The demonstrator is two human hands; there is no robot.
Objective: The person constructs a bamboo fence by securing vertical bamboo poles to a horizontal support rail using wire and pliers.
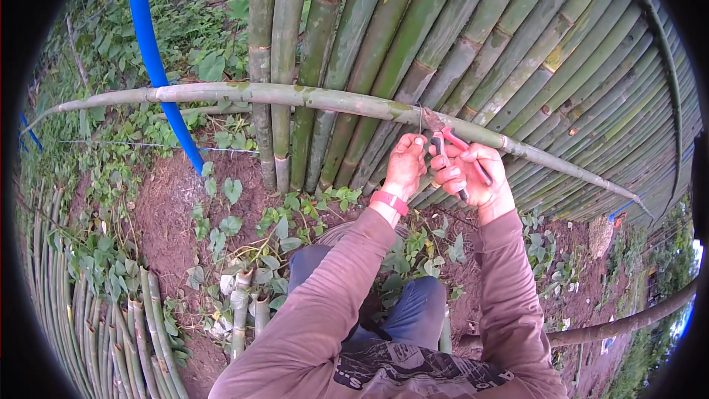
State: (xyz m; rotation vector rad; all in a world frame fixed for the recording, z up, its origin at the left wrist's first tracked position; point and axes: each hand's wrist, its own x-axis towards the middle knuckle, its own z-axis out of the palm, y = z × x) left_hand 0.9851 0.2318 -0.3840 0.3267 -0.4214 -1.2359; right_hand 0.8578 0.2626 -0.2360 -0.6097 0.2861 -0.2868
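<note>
My right hand (476, 170) is wrapped round a pair of pliers (447, 133) with red and black handles. The jaws point up and rest against the underside of a horizontal bamboo pole (325, 97). Close beside them, my left hand (406, 165), with a red band at its wrist, pinches a thin wire (421, 120) that runs up to the pole. Whether the jaws grip the wire is too small to tell. Behind the pole stand green upright bamboo poles (369, 52), side by side like a wall.
A blue post (151, 44) stands left of the bamboo wall, crossed by the horizontal pole. Cut bamboo lengths (140, 332) lie at the lower left. Short bamboo stubs (240, 303) and leafy vines (277, 240) are near my knees. A brown pole (628, 325) crosses at the lower right.
</note>
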